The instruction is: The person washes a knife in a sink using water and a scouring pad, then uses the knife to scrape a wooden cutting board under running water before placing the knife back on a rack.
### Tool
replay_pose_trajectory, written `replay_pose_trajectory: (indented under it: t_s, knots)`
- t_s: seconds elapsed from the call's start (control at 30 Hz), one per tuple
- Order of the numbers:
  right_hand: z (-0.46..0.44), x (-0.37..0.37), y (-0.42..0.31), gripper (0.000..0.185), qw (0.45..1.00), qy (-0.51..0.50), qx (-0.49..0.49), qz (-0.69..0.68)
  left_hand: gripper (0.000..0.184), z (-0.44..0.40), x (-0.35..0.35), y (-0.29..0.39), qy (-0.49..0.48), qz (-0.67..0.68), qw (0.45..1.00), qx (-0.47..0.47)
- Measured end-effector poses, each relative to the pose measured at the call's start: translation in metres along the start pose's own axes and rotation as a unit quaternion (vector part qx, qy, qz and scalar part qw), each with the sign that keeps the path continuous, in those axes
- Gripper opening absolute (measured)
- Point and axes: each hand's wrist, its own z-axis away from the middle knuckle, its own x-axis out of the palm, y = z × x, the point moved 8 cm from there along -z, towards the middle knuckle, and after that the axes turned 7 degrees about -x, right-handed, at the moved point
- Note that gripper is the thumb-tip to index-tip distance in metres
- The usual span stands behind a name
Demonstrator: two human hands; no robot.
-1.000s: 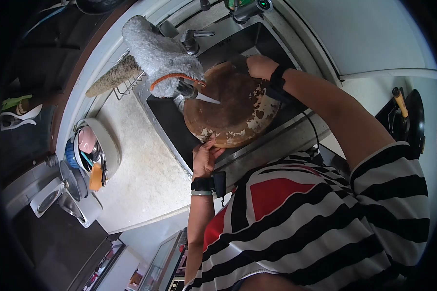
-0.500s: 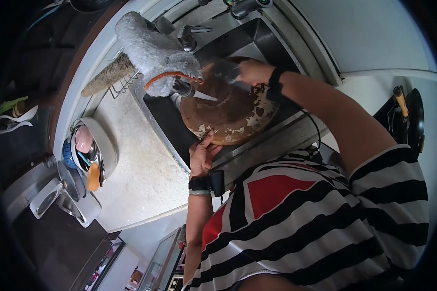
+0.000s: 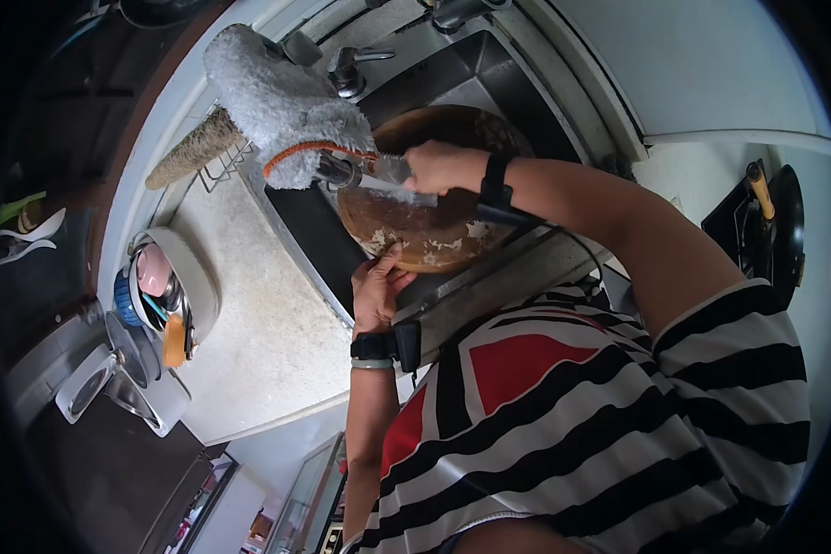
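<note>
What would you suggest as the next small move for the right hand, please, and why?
I'd probably bring the right hand and its blurred object toward the pale patches along the near edge of the round board: water runs from the faucet beside that hand, and the left hand grips the rim, seemingly steadying it.

No text, label, brand, number or sign can be read. The black-and-white striped cloth shirt [image 3: 531, 365] bears a bold red and white printed shape, in which no letter or numeral can be made out. The black boxy device [image 3: 407, 347] strapped to the left wrist shows no legible marking. The small pink and red items [image 3: 218, 471] at the lower left are too small and blurred to read.
</note>
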Motion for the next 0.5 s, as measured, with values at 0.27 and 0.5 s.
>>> replay_pose_trajectory:
  t_s: [0.27, 0.5]
  knots:
    - [0.012, -0.075, 0.119, 0.028, 0.979, 0.155, 0.078, 0.105, 0.041, -0.005, -0.001, -0.001, -0.037, 0.031, 0.999, -0.021]
    - [-0.012, 0.001, 0.002, 0.035, 0.999, -0.024, 0.025, -0.007, 0.041, -0.007, 0.000, -0.002, -0.031, 0.019, 0.999, -0.029]
